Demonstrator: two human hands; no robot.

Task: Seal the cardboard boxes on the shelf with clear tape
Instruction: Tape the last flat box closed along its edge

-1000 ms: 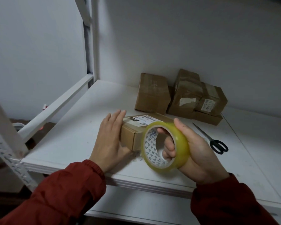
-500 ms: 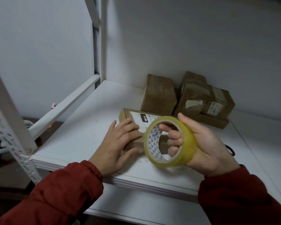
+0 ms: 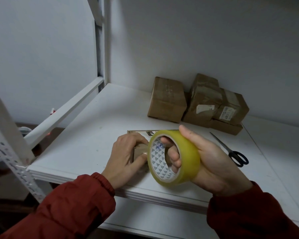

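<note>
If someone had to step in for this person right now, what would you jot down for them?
Left hand: grips the small cardboard box at the front of the white shelf.
Right hand: holds the clear tape roll, fingers through its core, close against the box.
Scissors lie on the shelf to the right; a cluster of cardboard boxes sits by the back wall.
Done: box and tape brought together.
Left: lay a strip, cut it, seal this box. I cannot tell whether the back boxes are sealed.
</note>
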